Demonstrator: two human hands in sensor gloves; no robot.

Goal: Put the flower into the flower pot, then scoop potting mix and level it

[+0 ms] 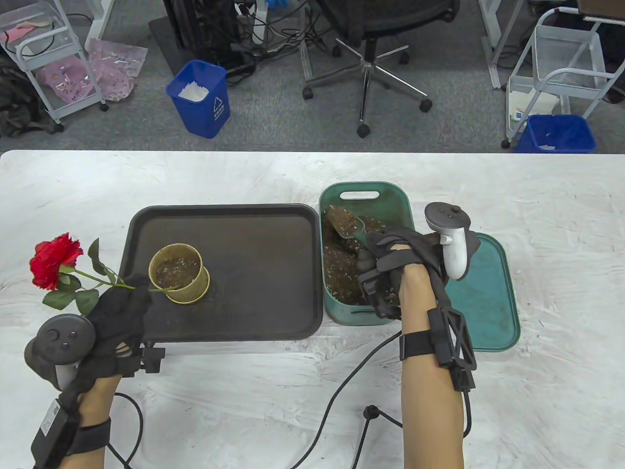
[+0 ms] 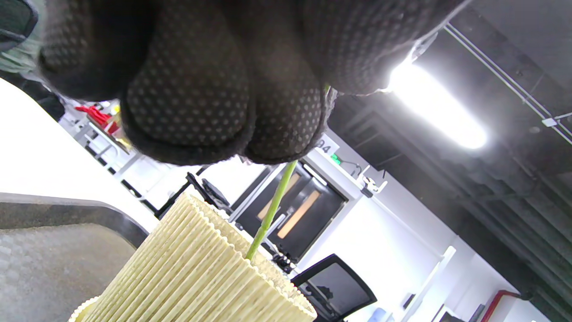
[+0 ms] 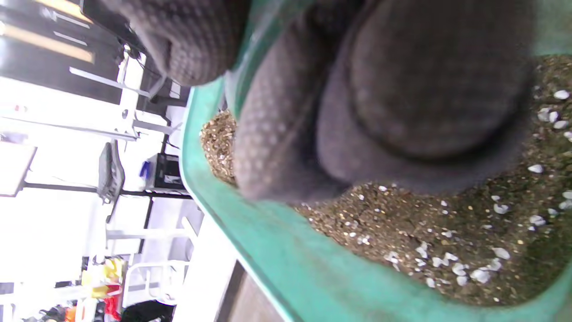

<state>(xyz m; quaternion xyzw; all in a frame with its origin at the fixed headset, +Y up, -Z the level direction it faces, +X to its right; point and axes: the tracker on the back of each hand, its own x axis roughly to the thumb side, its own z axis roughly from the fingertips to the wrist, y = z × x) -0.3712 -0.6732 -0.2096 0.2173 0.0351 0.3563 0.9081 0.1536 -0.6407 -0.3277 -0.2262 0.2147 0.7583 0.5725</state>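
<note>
The artificial rose flower (image 1: 54,261) is red with a green stem and green leaves. The ribbed round flower pot (image 1: 179,275) is pale yellow. The flat rectangular tray (image 1: 254,273) is dark brown. The plastic soil tub (image 1: 364,193) is teal green; its potting mix (image 1: 342,278) is brown with white specks. The gloves are black, dotted.
</note>
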